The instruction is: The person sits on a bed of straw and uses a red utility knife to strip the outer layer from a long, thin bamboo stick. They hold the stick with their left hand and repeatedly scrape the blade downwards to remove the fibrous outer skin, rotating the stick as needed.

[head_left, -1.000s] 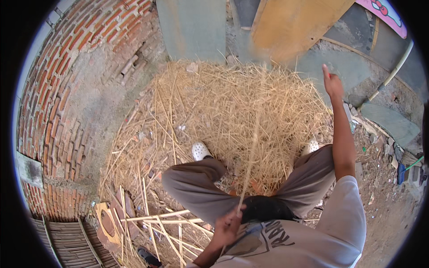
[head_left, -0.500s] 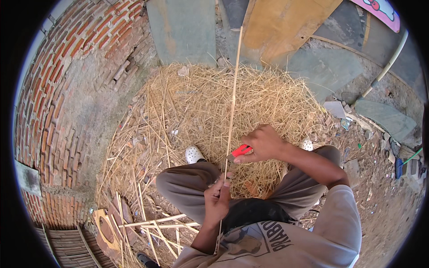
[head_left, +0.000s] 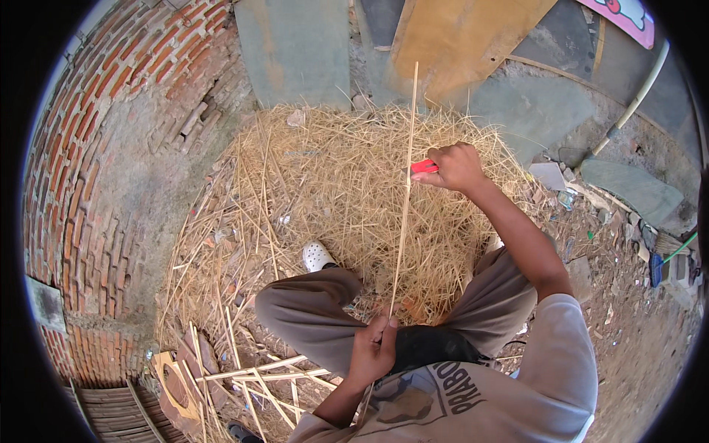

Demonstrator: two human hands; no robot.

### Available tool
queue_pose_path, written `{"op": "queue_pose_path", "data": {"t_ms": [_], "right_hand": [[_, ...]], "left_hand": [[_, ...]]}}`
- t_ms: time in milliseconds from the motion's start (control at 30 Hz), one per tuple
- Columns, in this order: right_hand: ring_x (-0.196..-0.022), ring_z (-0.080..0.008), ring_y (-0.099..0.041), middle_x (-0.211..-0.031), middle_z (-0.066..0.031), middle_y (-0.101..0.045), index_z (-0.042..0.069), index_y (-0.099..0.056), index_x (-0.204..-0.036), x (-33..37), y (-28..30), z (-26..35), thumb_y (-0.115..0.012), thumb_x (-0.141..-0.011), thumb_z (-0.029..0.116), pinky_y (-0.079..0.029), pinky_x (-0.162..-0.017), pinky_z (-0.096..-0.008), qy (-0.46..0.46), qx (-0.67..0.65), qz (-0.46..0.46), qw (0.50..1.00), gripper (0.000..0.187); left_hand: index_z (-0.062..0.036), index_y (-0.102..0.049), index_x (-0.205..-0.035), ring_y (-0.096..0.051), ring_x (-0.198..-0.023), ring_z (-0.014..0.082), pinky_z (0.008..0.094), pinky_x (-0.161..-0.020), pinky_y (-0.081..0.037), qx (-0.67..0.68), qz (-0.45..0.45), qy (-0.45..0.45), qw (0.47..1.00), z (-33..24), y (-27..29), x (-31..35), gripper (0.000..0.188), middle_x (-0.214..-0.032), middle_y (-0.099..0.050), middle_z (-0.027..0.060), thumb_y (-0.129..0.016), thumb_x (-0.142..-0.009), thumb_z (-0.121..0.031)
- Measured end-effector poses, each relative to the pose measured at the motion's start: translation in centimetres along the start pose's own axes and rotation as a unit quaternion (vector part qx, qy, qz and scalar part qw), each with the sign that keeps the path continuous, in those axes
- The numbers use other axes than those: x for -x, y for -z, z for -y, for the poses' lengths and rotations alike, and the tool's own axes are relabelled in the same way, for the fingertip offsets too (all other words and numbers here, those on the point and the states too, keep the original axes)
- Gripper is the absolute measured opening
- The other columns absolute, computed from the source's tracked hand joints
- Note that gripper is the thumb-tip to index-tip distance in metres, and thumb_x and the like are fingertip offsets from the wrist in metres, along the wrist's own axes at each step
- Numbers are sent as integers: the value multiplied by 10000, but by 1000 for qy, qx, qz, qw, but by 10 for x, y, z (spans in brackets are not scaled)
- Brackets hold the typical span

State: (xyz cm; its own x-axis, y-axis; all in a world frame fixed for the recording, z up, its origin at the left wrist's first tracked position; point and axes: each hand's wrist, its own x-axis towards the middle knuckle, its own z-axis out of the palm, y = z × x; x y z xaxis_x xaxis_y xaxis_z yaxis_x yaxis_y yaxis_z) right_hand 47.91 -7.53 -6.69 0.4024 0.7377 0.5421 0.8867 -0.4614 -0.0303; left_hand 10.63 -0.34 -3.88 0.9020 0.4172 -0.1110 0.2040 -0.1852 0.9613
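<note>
A long, thin bamboo strip (head_left: pixel 403 229) runs up and away from my lap, its far end over the shavings. Near its lower part, my left hand (head_left: pixel 374 348) is closed around it, close to my waist. Farther out, my right hand (head_left: pixel 453 168) grips a red-handled utility knife (head_left: pixel 424 167). The knife's front end meets the right side of the strip; its blade is too small to make out clearly. Below my left hand, the strip's near end passes over my shirt.
A wide heap of pale shavings (head_left: pixel 332 170) lies before my crossed legs. Several split bamboo strips (head_left: pixel 266 369) lie at lower left beside a cut wooden board (head_left: pixel 177 384). A worn brick wall (head_left: pixel 96 184) rises at left; grey and tan panels (head_left: pixel 295 52) lean at the back.
My right hand and the knife have moved outward along the strip. My left hand has dropped slightly toward my lap, and the strip's far end has shifted right and lower.
</note>
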Motion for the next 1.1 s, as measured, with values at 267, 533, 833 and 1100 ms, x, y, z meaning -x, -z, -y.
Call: {"op": "queue_pose_path", "data": {"t_ms": [267,533,833,1100], "right_hand": [[-428,-231,-559,-496,-47,-558,124,-620,-618,-9,-20,-17,-462,-765,822,-449,-440,-374,-38,25,37,998,731],[-401,-215,-544,-441,-42,-510,123,-615,-606,-14,-34,-38,-444,-763,839,-446,-419,-361,-35,36,24,998,753],[-523,-232,-624,-549,-74,-602,127,-658,-697,-11,-38,-74,-454,-780,807,-473,-468,-373,-155,66,117,979,715],[-555,-280,-650,-550,-103,-613,124,-683,-709,-8,-36,-88,-465,-798,785,-514,-517,-404,-149,82,118,978,701]], "left_hand": [[15,-583,-1235,-352,-591,14,211,-503,-291,-5,21,7,1000,6,0,16,279,-634,-407,-40,-507,-978,-61],[29,-571,-1249,-395,-584,22,217,-499,-331,-23,64,55,996,5,5,35,298,-620,-463,-3,-522,-970,-63],[14,-574,-1250,-376,-560,26,217,-496,-321,-48,76,92,992,5,11,46,294,-597,-432,-27,-515,-978,-83],[-36,-570,-1275,-412,-590,13,193,-534,-342,-22,92,96,991,1,10,51,307,-600,-436,-30,-528,-978,-98]]}}
